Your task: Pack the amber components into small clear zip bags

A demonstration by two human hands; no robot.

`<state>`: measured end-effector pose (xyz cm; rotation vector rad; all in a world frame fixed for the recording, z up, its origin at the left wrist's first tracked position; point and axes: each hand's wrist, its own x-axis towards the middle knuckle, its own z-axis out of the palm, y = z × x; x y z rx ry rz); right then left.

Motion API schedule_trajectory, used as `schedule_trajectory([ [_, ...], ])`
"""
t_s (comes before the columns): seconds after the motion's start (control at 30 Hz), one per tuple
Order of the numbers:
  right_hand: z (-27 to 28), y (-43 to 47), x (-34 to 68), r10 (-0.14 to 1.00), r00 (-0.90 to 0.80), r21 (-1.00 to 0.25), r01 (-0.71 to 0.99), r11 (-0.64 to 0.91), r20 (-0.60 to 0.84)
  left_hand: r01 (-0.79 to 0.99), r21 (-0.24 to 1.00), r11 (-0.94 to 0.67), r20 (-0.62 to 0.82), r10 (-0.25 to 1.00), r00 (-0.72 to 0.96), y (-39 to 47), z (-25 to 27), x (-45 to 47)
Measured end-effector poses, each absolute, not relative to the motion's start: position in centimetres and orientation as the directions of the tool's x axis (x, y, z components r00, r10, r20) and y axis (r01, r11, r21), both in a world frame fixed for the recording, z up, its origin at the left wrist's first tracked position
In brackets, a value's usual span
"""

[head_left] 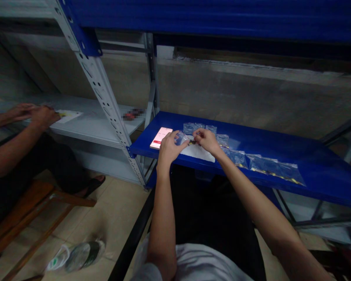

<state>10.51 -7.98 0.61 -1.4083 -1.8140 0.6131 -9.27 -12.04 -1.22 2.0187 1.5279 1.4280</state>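
My left hand (172,146) holds a clear plastic bag (181,137) between thumb and fingers, over a white sheet (200,152) on the blue shelf. Close beside it, my right hand (206,140) has its fingers pinched together above a few small dark and yellow pieces (192,143). Whether a piece is between those fingertips is too small to see. Clear bags (199,127) lie behind my hands. To the right, a row of clear bags (276,168) with small yellow and dark pieces along their lower edges runs along the shelf.
A lit phone (160,137) lies left of my left hand. A perforated metal post (101,89) separates my blue shelf (324,168) from a grey one (87,125), where another person's hands (41,115) work. A large plastic bottle (82,255) lies on the floor near a wooden stool (41,199).
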Motion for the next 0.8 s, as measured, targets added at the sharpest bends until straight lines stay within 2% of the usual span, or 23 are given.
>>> schedule_trajectory([
  [0.1, -0.6, -7.3, 9.9, 0.933, -0.240, -0.508, 0.788, 0.348, 0.268, 0.610, 0.678, -0.410, 0.540, 0.841, -0.035, -11.9, -1.5, -9.8],
  [0.2, -1.7, -7.5, 9.0, 0.941, -0.266, -0.356, 0.875, 0.327, 0.209, 0.600, 0.681, -0.419, 0.551, 0.833, -0.043, -11.9, -1.6, -10.1],
  [0.3, -2.4, -7.9, 8.2, 0.953, -0.236, -0.275, 0.919, 0.283, 0.192, 0.594, 0.683, -0.424, 0.558, 0.828, -0.050, -11.9, -1.7, -10.2],
  [0.43, -2.6, -8.3, 7.9, 0.956, -0.230, -0.234, 0.934, 0.270, 0.182, 0.580, 0.686, -0.439, 0.561, 0.827, -0.036, -11.9, -1.6, -10.2],
  [0.57, -2.2, -8.3, 8.3, 0.954, -0.226, -0.284, 0.918, 0.277, 0.199, 0.570, 0.686, -0.451, 0.557, 0.830, -0.013, -11.9, -1.7, -10.3],
  [0.67, -1.3, -8.4, 9.3, 0.943, -0.197, -0.433, 0.850, 0.301, 0.268, 0.544, 0.702, -0.459, 0.535, 0.845, 0.023, -11.9, -1.8, -10.4],
  [0.8, 0.7, -8.9, 10.5, 0.934, -0.166, -0.670, 0.658, 0.343, 0.315, 0.497, 0.733, -0.464, 0.501, 0.863, 0.066, -12.1, -1.6, -10.0],
])
